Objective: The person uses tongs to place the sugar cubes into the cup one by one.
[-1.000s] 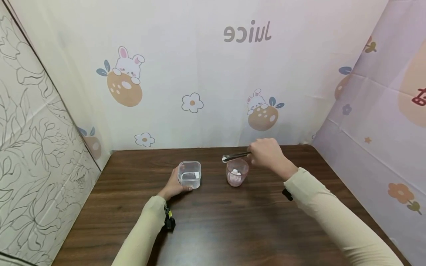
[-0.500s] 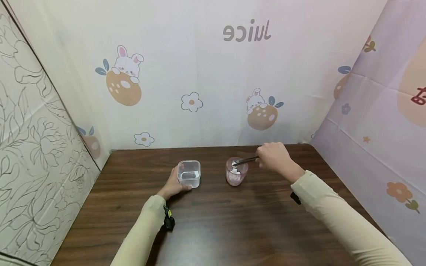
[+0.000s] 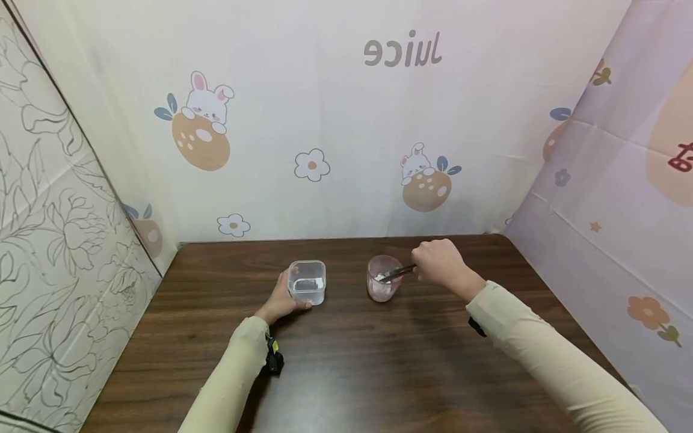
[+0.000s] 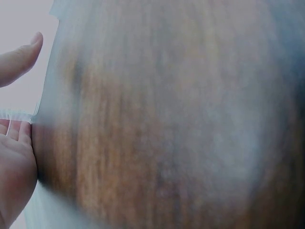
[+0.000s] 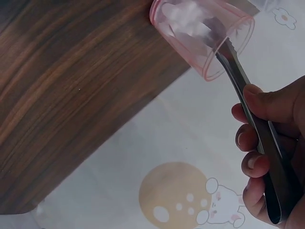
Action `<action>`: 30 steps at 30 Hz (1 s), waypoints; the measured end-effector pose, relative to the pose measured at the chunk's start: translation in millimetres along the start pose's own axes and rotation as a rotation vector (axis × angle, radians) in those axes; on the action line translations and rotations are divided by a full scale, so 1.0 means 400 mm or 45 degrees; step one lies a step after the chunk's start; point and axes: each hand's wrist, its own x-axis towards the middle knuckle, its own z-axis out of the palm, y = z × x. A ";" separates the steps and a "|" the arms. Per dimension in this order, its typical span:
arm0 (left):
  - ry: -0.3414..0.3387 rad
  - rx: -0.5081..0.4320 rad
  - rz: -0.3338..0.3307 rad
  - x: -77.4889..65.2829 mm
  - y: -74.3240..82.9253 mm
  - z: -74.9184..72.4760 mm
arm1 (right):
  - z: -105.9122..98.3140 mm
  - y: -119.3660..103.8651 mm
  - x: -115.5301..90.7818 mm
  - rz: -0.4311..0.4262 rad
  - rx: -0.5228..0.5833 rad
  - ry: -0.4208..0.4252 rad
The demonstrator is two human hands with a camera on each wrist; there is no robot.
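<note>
My left hand (image 3: pixel 281 299) holds a square clear plastic container (image 3: pixel 310 298) standing on the table, fingers round its far left side and thumb at the front. A small white patch shows inside it at the right. In the left wrist view only part of the left hand (image 4: pixel 14 164) shows at the edge. My right hand (image 3: pixel 441 264) grips metal tongs (image 5: pixel 259 129), thumb on one arm and fingers wrapped on the other. The tongs' tips reach down into a pink transparent cup (image 3: pixel 381 294), among white lumps (image 5: pixel 188 19) in it.
The dark wooden table (image 3: pixel 346 361) ends against a patterned back cloth (image 3: pixel 346 108), with more cloth on both sides. Cup and container stand apart near the table's back edge, the cup to the right.
From above the cup's left rim, the tongs have swung right and down into it, bringing a white lump inside. The left hand and container have stayed put.
</note>
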 end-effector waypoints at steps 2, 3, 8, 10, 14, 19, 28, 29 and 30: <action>0.005 0.007 0.008 -0.001 0.002 0.000 | 0.001 -0.003 0.001 -0.002 -0.015 -0.001; 0.006 0.007 0.010 -0.001 0.003 0.000 | 0.001 -0.004 0.001 -0.002 -0.017 -0.003; 0.005 0.000 0.015 -0.001 0.003 0.000 | 0.006 -0.005 0.002 0.004 -0.015 -0.016; 0.005 -0.009 0.017 -0.001 0.001 0.000 | 0.007 -0.005 0.002 0.007 -0.014 -0.022; 0.006 -0.007 0.037 -0.002 0.001 -0.001 | 0.004 -0.001 0.003 0.029 0.000 -0.040; 0.000 0.015 0.018 -0.001 -0.001 -0.002 | -0.017 0.010 0.009 0.060 0.063 -0.018; -0.011 0.013 0.004 0.000 -0.003 -0.004 | -0.071 0.009 0.022 0.123 0.141 0.027; -0.013 0.016 0.005 0.001 -0.002 -0.003 | -0.074 0.007 0.025 0.120 0.145 0.040; -0.015 0.017 0.005 0.001 -0.001 -0.002 | -0.077 0.003 0.029 0.115 0.146 0.053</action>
